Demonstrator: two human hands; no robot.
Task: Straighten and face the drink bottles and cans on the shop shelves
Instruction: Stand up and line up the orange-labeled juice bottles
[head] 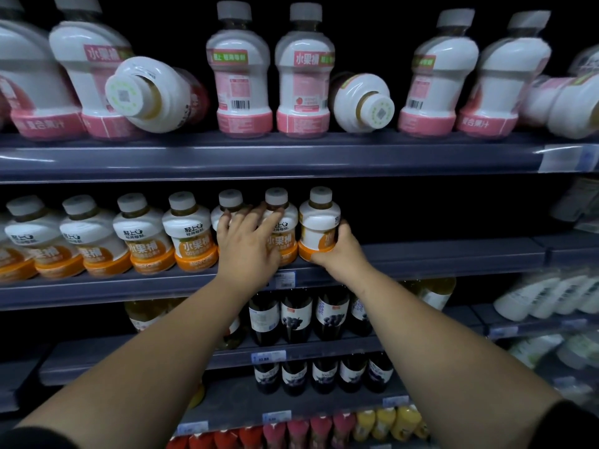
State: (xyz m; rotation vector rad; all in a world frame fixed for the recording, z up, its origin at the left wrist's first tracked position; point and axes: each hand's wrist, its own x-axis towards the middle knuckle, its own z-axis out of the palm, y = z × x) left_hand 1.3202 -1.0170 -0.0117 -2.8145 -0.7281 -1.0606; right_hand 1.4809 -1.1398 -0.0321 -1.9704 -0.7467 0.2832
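A row of white bottles with orange bases stands along the middle shelf. My right hand grips the rightmost orange bottle, whose label is turned sideways. My left hand lies with spread fingers over two orange bottles beside it, one of them partly showing; I cannot tell whether it grips them. On the top shelf stand white bottles with pink bases. Two of them lie on their sides with caps toward me, one on the left and one right of centre.
Right of the held bottle the middle shelf is dark and bare. Dark grape-juice bottles fill the shelves below, with red and yellow bottles at the bottom. White bottles lie on a neighbouring shelf at the right. Another pink bottle leans at the top right.
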